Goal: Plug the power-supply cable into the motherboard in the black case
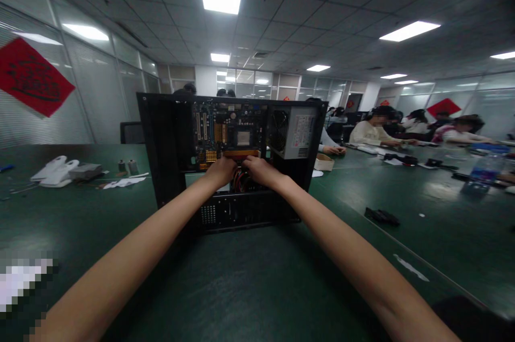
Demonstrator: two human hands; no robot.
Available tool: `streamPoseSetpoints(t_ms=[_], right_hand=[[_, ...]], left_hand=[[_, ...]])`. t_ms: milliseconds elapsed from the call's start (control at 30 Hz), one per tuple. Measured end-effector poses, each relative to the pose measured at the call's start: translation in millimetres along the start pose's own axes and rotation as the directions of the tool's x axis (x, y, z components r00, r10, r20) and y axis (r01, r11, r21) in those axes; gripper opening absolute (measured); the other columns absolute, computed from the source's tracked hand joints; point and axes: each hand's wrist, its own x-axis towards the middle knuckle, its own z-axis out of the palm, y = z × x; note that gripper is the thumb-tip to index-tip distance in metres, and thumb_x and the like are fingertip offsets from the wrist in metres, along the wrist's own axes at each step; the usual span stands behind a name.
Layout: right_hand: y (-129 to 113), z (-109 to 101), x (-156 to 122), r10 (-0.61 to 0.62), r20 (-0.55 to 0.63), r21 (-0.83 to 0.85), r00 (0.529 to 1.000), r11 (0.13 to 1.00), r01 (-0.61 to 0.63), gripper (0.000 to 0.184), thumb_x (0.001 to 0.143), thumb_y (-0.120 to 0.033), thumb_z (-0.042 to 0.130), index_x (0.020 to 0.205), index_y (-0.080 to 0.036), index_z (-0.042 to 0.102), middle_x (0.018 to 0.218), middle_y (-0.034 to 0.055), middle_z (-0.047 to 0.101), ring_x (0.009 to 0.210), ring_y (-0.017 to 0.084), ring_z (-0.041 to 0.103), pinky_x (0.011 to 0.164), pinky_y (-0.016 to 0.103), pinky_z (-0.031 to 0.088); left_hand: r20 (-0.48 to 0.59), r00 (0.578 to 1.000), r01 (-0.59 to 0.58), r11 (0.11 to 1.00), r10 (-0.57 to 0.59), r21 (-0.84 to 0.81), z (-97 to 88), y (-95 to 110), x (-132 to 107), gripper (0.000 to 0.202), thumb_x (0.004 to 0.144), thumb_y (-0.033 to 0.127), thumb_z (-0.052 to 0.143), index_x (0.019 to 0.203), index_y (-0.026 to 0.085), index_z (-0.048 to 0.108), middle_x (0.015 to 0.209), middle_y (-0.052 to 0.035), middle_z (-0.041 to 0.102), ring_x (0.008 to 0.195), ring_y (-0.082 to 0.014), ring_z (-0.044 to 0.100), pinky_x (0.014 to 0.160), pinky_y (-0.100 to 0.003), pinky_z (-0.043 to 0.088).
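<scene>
An open black computer case (245,213) stands on the table with its inside facing me. Its motherboard (225,111) carries a bare square processor (243,138); the power supply (300,130) sits at the upper right. Both hands are at the board's lower edge, by the orange memory slots (241,154). My left hand (221,172) is closed at the left end of these slots. My right hand (261,170) has its fingers curled at their right end. Anything between the fingertips is too small to make out. Bundled cables (241,181) show between the hands.
White plastic parts (56,170), a grey box (85,171) and two small cylinders (126,166) lie left on the green table (249,277). At right are a black object (382,217), a cardboard box (324,162) and a water bottle (485,170). Several people sit beyond.
</scene>
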Motion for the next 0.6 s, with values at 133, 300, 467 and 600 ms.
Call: streamPoseSetpoints(t_ms=[133,300,467,600], right_hand=[[-0.8,0.5,2.1,0.008,0.014,-0.024,1.0,1.0,-0.008,0.034,0.093,0.0,0.043,0.116,-0.011,0.065,0.121,0.015,0.062,0.109,0.021,0.063,0.093,0.029,0.047],[-2.2,0.4,4.1,0.003,0.028,-0.053,1.0,0.999,-0.001,0.033,0.094,0.0,0.042,0.115,-0.012,0.065,0.119,0.0146,0.065,0.106,0.022,0.066,0.089,0.028,0.048],[-1.3,-2.2,4.3,0.049,0.039,-0.053,0.998,0.997,-0.047,0.031,0.095,-0.003,0.043,0.113,-0.011,0.067,0.118,0.0174,0.067,0.107,0.025,0.067,0.09,0.031,0.049],[-0.8,-5.6,3.5,0.113,0.087,-0.054,0.99,0.993,-0.108,0.032,0.097,-0.008,0.042,0.111,-0.008,0.071,0.116,0.022,0.069,0.11,0.029,0.067,0.093,0.035,0.049]], left_hand=[[0.008,0.999,-0.044,0.999,0.044,0.005,2.3,0.1,-2.6,0.033,0.097,0.02,0.045,0.109,0.014,0.075,0.111,-0.0199,0.073,0.102,-0.0312,0.072,0.086,-0.038,0.055],[0.047,0.998,-0.035,0.999,0.034,0.025,0.9,4.8,-4.7,0.033,0.096,0.013,0.044,0.112,0.012,0.073,0.112,-0.0203,0.073,0.106,-0.0314,0.071,0.088,-0.038,0.055],[0.083,0.996,0.021,0.998,-0.025,0.053,-5.0,11.2,-0.7,0.034,0.097,0.014,0.043,0.109,0.008,0.073,0.11,-0.0233,0.073,0.107,-0.035,0.07,0.087,-0.041,0.055],[0.054,0.999,-0.005,1.0,0.004,0.025,-5.9,7.7,4.7,0.031,0.097,0.019,0.048,0.105,0.009,0.076,0.108,-0.0228,0.074,0.105,-0.0342,0.071,0.086,-0.039,0.054]])
